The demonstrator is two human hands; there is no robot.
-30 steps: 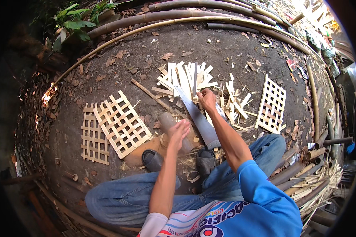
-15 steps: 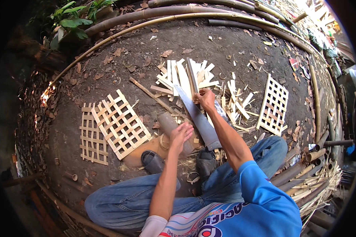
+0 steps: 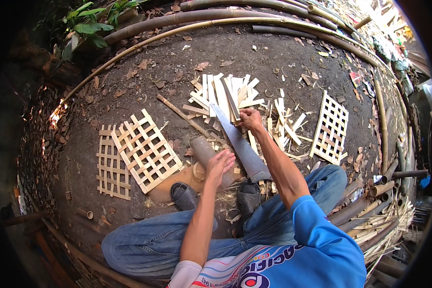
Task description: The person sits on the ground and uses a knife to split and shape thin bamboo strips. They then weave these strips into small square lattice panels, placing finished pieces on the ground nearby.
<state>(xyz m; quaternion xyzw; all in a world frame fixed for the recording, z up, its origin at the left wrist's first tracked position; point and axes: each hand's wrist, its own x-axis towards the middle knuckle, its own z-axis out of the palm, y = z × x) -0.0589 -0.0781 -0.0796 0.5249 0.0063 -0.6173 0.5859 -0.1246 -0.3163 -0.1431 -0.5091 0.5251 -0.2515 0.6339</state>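
Observation:
My left hand (image 3: 220, 167) is open, its fingers stretched out over a thick bamboo section (image 3: 202, 148) between my feet. My right hand (image 3: 249, 119) has its fingers curled closed beside the lower end of a long dark strip (image 3: 230, 99). Whether they grip that strip or something smaller is hidden. Beneath the strip, pale flat bamboo slats (image 3: 208, 91) lie fanned in a pile. A handsaw (image 3: 241, 144) slants from the slats toward my right foot, its broad blade passing close to the left of my right hand.
Two woven bamboo lattices (image 3: 149, 151) overlap at the left; another lattice (image 3: 330, 127) lies at the right. Loose offcuts (image 3: 288, 125) are scattered beside my right forearm. A thin bamboo stick (image 3: 187, 116) lies at left centre. Bamboo poles (image 3: 177, 18) line the far edge.
The dark strip's far end has swung left and toward me, so it lies more slanted over the slats. My right hand has barely shifted; my left hand stays in place.

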